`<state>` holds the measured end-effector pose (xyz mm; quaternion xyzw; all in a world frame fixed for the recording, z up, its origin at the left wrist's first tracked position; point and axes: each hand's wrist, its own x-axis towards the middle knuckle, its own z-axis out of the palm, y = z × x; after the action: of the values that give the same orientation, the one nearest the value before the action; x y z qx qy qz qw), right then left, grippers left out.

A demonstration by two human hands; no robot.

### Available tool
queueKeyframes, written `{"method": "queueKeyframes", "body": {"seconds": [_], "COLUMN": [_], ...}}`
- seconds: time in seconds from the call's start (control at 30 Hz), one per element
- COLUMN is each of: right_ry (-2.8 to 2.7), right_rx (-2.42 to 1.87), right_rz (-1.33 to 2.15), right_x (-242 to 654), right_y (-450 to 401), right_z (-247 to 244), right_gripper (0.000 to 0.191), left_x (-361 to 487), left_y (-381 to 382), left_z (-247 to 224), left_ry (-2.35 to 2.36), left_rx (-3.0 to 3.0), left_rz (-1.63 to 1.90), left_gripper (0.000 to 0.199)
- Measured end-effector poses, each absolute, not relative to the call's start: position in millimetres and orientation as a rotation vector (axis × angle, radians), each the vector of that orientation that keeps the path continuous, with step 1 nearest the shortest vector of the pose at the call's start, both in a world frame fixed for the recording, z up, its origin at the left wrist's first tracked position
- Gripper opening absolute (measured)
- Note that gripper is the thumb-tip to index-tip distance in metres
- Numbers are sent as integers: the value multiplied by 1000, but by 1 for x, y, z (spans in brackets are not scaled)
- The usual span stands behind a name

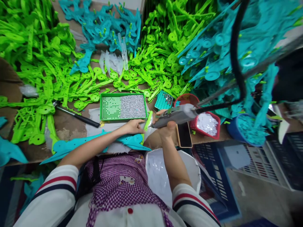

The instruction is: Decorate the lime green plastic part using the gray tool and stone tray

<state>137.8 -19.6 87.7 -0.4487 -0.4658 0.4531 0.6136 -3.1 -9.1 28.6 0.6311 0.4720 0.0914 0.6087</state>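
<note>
My right hand (167, 127) is wrapped round a grey electric screwdriver (174, 116), whose tip points left toward a small green plastic piece (148, 121). My left hand (133, 126) is beside that piece, its fingers pressed together near the piece's lower part; what they hold, if anything, is too small to tell. Under my left forearm a long blue plastic part (78, 143) lies along the table's front edge. Just beyond my left hand stands a green tray (111, 119) with many small silvery screws (133, 106) heaped in its right half.
A hammer (78, 117) lies left of the tray. Piles of green parts (35, 41) and blue parts (101, 25) cover the back. On the right are a phone (184, 135), a red basket (205, 125) of white pieces and a blue tub (248, 129). A black cable (234, 47) hangs at upper right.
</note>
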Motion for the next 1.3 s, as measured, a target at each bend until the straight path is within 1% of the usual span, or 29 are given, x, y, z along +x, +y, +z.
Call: {"method": "queueKeyframes", "body": {"seconds": [0.1, 0.13, 0.23, 0.3, 0.37, 0.5, 0.57, 0.8, 1.0, 1.13, 1.3], "right_ry": [-1044, -1041, -1053, -1047, -1033, -1025, -1034, -1059, -1107, -1166, -1361], "right_rx": [-1025, -1015, -1011, -1008, -980, -918, -896, -926, -976, -1004, -1062], "right_rz": [985, 994, 1055, 1084, 1098, 1108, 1114, 1100, 1116, 1051, 963], "right_x": [140, 141, 144, 144, 143, 140, 138, 133, 134, 131, 109], "right_y": [-26, -27, -28, -27, -25, -24, -24, -20, -13, 0, 24], "right_z": [98, 99, 96, 90, 83, 71, 69, 70, 59, 71, 104], "right_gripper": [72, 71, 75, 79, 79, 72, 70, 68, 65, 58, 41], "left_x": [3, 5, 9, 9, 7, 4, 3, -6, -6, -3, 6], "left_y": [-10, -10, -10, -12, -14, -18, -18, -16, -15, -17, -16], "left_z": [34, 35, 33, 30, 28, 27, 26, 19, 24, 29, 35], "left_ry": [1189, 1225, 1277, 1255, 1256, 1305, 1292, 1067, 1131, 1210, 1316], "left_rx": [1661, 1700, 1659, 1554, 1469, 1429, 1437, 1226, 1234, 1309, 1596], "left_rz": [187, 166, 138, 167, 205, 233, 261, 288, 269, 238, 159], "left_gripper": [63, 58, 34, 28, 31, 42, 42, 28, 18, 17, 28]}}
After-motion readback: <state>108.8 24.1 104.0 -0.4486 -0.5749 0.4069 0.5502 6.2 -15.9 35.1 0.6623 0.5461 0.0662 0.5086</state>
